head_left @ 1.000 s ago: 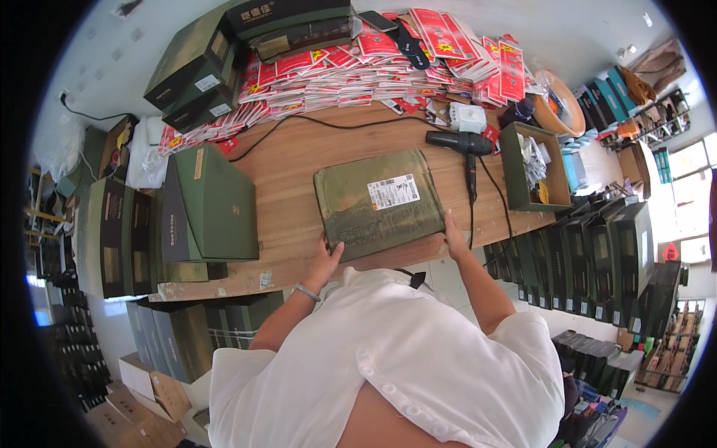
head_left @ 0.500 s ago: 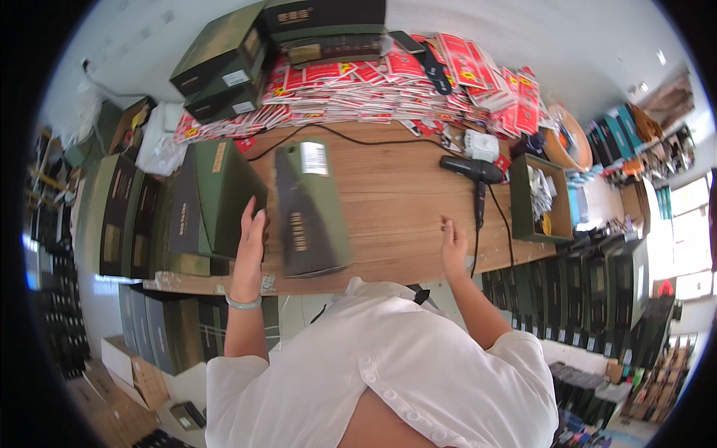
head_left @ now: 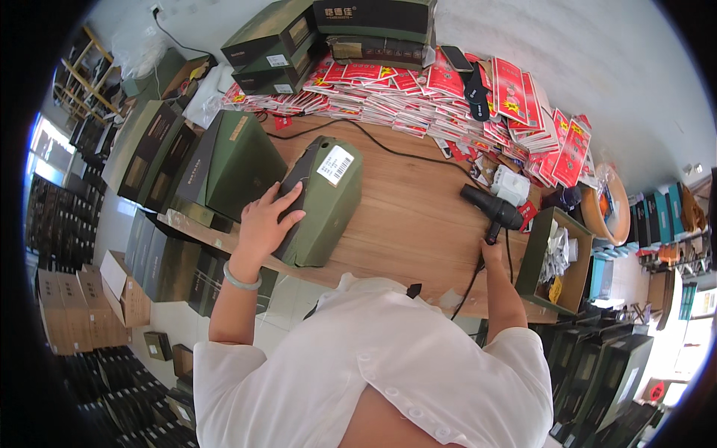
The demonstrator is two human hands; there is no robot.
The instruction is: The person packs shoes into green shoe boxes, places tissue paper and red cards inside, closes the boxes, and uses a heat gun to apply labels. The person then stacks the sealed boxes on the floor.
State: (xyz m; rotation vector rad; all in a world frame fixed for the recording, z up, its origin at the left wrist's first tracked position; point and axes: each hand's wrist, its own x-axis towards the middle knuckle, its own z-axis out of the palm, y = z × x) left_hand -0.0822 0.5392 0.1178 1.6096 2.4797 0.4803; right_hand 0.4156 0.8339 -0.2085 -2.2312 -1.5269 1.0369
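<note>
A green and dark shoebox with a white barcode label stands on the wooden table in front of me. My left hand lies against its dark left side with the fingers spread. Off to the right, my right hand is closed around the handle of a black hair dryer, whose nozzle points to the upper left. The dryer's cord trails down past the table's near edge. Another green shoebox stands just left of my left hand.
Stacks of red printed cards line the back of the table. A phone and black insoles rest on them. More shoeboxes are piled behind. An open box of small packets sits at right, near an orange basin.
My left hand has gone from beside the shoebox onto its side, and the box now sits at a different angle. My right hand has closed on the hair dryer's handle. The view has turned.
</note>
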